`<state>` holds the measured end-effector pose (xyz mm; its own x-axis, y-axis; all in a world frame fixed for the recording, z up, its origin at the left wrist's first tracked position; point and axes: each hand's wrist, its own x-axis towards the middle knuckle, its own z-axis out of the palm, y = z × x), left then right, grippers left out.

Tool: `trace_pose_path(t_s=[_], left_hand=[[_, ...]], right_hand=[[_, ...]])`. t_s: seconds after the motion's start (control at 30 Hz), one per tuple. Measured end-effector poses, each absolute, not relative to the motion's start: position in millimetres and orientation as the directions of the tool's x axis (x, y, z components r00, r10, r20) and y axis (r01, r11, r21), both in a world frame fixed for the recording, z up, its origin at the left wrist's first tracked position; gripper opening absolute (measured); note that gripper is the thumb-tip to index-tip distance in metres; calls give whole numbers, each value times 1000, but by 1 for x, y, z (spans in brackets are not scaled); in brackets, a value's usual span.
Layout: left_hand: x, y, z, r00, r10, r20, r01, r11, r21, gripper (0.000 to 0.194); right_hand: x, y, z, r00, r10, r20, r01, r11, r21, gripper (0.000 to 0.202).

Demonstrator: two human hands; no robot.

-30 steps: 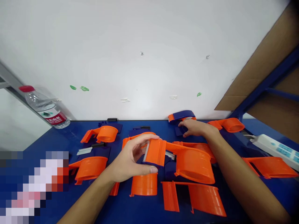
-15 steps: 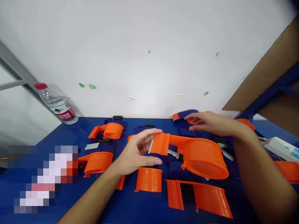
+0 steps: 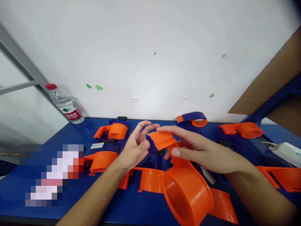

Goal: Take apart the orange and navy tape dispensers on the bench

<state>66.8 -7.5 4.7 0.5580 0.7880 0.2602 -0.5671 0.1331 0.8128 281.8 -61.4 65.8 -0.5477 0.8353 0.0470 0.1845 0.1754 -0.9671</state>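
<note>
Both hands are on one orange packing-tape dispenser (image 3: 192, 188), held above the blue table with its round hub tilted down towards me. My left hand (image 3: 134, 149) pinches its front end, where a toothed metal blade and a dark blue edge show. My right hand (image 3: 199, 149) is closed around the neck between front end and hub, thumb on top; some of its fingers are hidden behind. Beneath it lie an orange frame (image 3: 151, 180) and a loose metal blade piece (image 3: 208, 175).
A dispenser with a blue cover (image 3: 194, 117) stands against the white wall. More orange frames (image 3: 103, 161) and blade pieces with black sleeves (image 3: 97, 145) lie on the table (image 3: 70, 204). A water bottle (image 3: 68, 108) leans at back left; a power strip (image 3: 288, 153) sits right.
My right hand has left the blue-covered dispenser by the wall and come to the held one, gripping its neck. The held dispenser has turned, its hub swinging down towards me.
</note>
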Motion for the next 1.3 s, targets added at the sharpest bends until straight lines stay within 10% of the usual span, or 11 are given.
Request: trace_pose_path(t_s=[0.23, 0.57, 1.3], left_hand=[[69, -7, 3, 463, 801, 379, -480, -133, 867, 31], [62, -6, -2, 363, 664, 654, -158, -648, 745, 48], [61, -7, 1, 260, 666, 699, -77, -707, 703, 33]], right_hand=[[276, -66, 68, -309, 951, -12, 259, 72, -963, 45], [275, -67, 70, -163, 987, 7, 433, 78, -898, 38], [285, -42, 54, -359, 933, -6, 108, 36, -994, 47]])
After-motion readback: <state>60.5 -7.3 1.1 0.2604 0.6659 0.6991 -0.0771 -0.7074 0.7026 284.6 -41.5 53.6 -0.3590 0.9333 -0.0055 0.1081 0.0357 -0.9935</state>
